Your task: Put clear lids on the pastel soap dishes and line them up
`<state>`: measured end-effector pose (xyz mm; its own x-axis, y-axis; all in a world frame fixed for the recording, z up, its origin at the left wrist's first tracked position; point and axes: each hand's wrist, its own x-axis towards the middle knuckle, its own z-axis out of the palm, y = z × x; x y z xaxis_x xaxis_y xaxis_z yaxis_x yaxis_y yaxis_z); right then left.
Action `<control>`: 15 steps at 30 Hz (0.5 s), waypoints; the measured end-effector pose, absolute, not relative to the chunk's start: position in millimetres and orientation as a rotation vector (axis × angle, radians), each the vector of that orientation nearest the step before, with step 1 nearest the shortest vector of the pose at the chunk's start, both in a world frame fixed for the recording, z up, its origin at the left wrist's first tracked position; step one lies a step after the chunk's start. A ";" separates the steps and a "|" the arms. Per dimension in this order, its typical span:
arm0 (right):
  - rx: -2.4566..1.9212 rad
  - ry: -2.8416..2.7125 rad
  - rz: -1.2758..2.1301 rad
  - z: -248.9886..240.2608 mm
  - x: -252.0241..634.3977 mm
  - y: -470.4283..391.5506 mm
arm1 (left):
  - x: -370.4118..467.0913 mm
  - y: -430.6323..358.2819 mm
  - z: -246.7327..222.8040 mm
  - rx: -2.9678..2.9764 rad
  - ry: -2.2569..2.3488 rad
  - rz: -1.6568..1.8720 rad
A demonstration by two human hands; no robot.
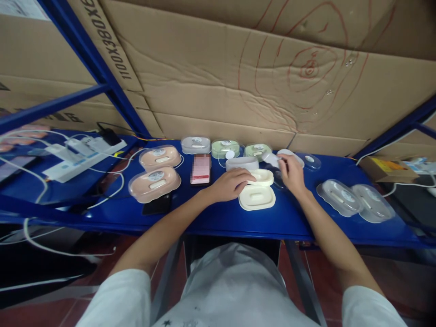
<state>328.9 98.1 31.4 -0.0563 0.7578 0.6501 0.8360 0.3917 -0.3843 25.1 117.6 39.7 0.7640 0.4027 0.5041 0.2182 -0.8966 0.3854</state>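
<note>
My left hand [233,185] has its fingers closed over the left edge of an open cream plastic box [263,177]. Directly in front of that box lies a matching cream lid [257,198] with a raised oblong in its middle. My right hand [291,173] pinches a small pale grey, flat-looking piece [271,158] above the table, to the right of the box; its exact kind is unclear. Behind the cream box stands a light grey oval container [242,163], partly hidden by my left hand. A dark object [278,180] lies beneath my right hand, mostly covered.
Peach boxes under clear covers [155,183] stand left, near a phone [200,170]. Green boxes [225,148] and a grey box [196,145] line the cardboard wall [204,81]. Clear covers [340,198] lie right. A power strip [85,161] with cables sits far left.
</note>
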 end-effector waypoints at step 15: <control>-1.975 -1.869 -0.158 9.0 396.5 127.1 | 29.7 115.4 31.1 2.953 0.534 0.615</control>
